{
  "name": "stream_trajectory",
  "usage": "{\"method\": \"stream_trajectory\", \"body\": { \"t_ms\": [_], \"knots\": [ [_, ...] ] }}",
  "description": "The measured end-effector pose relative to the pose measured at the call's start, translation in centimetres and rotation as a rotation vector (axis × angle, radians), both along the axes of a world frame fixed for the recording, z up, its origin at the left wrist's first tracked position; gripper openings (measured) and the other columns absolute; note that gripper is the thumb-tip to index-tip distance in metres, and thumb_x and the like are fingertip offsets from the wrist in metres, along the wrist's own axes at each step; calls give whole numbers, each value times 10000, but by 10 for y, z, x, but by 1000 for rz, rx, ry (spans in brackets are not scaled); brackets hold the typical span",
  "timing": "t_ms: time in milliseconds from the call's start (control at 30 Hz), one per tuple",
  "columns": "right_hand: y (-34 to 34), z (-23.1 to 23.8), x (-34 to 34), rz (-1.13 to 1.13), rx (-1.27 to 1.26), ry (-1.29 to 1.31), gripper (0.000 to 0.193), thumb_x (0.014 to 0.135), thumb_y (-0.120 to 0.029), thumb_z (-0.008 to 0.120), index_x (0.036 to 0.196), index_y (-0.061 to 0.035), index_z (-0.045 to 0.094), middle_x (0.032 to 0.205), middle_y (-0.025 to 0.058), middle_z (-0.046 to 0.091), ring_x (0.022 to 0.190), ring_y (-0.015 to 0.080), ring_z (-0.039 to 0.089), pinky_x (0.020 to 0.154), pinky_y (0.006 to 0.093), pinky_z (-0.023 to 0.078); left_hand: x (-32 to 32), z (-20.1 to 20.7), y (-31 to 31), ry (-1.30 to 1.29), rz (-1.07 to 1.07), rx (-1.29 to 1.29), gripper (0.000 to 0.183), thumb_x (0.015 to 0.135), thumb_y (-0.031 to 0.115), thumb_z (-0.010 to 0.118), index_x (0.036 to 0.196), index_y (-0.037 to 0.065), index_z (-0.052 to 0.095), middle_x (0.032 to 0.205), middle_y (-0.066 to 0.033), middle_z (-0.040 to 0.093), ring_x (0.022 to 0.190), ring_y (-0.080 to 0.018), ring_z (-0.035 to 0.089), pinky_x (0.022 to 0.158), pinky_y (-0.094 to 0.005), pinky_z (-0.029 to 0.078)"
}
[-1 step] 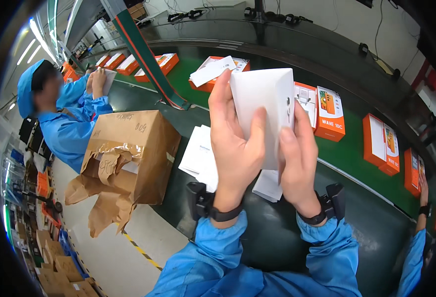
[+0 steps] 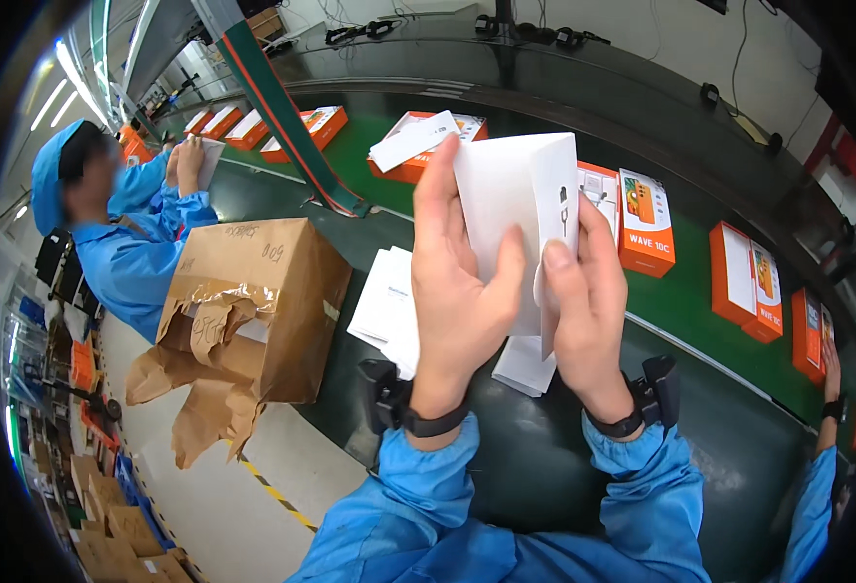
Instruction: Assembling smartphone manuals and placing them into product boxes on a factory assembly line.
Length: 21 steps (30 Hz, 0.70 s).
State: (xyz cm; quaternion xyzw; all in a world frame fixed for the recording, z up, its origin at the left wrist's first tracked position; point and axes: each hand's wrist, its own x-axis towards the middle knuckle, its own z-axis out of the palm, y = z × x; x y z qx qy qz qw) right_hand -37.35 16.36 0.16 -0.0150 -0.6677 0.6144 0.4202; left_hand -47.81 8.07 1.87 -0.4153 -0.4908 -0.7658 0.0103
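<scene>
Fingers (image 2: 562, 272) of left hand (image 2: 465, 301) and right hand (image 2: 588, 335) pinch white card (image 2: 498, 189), torn carton (image 2: 287, 311) leftward, orange boxes (image 2: 646, 248) beyond.

Bright ceiling tubes (image 2: 50, 103) upper left, carton tape (image 2: 261, 295) glinting, fisheye bending, black corners

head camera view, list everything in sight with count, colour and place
folded white card piece: one, white, between both hands
folded white paper leaflets: several, white, on the table
orange-and-white cardboard boxes: at least eight, along the belt
flat green belt: one, green, beyond the hands
smooth dark table: one, dark green, below the hands
torn brown cardboard carton: one, brown, left
striped metal post: one, green and red, upper left
smaller brown cardboard cartons: several, lower left
co-worker in blue: one, left
another person's hand: one, right edge
black wrist devices: two, on the wrists
blue sleeves: two, bottom
left hand, right hand: two, bare, centre
</scene>
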Motion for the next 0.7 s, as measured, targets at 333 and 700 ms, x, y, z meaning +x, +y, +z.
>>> {"method": "stream_trajectory", "body": {
  "t_ms": [333,700],
  "knots": [
    [22,4,7,-57,25,43,797,1015,-215,815,1658,52,427,1457,202,679,1318,252,707,1120,428,582,8,3,-6,133,-32,-211,1005,901,-88,680,1802,41,255,1591,-293,614,1442,-402,684,1170,-464,561],
    [25,6,-2,-45,-148,-67,551,1044,-110,841,1493,27,552,1259,229,797,1162,227,813,957,385,659,8,3,-26,62,-209,-327,1095,914,-80,650,1831,99,79,1452,-292,702,1333,-380,749,1111,-441,589]
  ]
}}
